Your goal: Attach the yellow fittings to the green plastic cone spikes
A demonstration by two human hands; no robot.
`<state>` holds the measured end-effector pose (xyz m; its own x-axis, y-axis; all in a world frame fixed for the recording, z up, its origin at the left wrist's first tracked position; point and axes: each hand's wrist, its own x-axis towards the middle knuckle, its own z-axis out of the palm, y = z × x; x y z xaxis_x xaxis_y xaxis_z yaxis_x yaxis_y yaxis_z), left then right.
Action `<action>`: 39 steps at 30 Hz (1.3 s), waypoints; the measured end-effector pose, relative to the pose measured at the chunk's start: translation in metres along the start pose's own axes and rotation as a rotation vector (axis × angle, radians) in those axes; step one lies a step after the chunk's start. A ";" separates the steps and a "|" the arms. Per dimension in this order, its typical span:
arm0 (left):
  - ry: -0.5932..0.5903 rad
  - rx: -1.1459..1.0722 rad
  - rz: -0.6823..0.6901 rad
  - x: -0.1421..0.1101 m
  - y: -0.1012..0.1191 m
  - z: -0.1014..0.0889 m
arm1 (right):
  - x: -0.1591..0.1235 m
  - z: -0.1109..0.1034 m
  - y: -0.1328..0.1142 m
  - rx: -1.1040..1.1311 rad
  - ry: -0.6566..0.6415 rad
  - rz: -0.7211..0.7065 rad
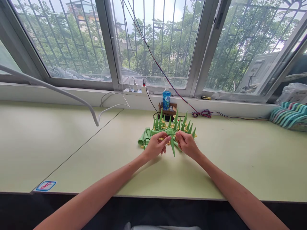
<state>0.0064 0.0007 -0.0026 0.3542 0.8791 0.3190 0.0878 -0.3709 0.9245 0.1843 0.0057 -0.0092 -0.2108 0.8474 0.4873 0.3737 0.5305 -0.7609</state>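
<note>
Between my hands is a green pointed plastic piece (172, 146), its tip turned down toward the table's front edge. My left hand (157, 144) is closed on its wide end, thumb and fingers pinching. My right hand (186, 142) pinches at the right side of the same end, where something small and yellowish shows at the fingertips; its shape is hard to make out. Just behind stand several upright green cones (161, 118) with small yellow parts at their bases. Loose green flared pieces (144, 136) lie to the left of the pile, partly hidden by my left hand.
A pale green table (96, 166) runs under the windows. Behind the pile, a blue bottle (166, 99) stands by a cardboard box (176, 110). A cable coil (201, 113) lies right of it. Hangers (287, 116) are stacked far right. A white cable (72, 95) hangs at left.
</note>
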 end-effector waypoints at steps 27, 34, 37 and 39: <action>0.105 0.368 0.199 -0.001 -0.005 -0.004 | 0.000 0.001 -0.001 -0.011 -0.073 0.010; 0.103 0.261 0.098 -0.003 -0.001 0.001 | 0.001 0.001 -0.001 -0.015 -0.014 0.008; 0.060 0.137 0.035 -0.002 0.001 0.002 | 0.001 0.000 0.001 -0.010 0.016 0.003; 0.016 0.004 -0.039 -0.001 0.001 0.002 | 0.001 0.000 0.001 -0.009 0.030 0.001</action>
<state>0.0077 -0.0009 -0.0021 0.3355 0.8976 0.2859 0.1051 -0.3373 0.9355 0.1845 0.0072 -0.0092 -0.1830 0.8468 0.4995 0.3819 0.5294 -0.7576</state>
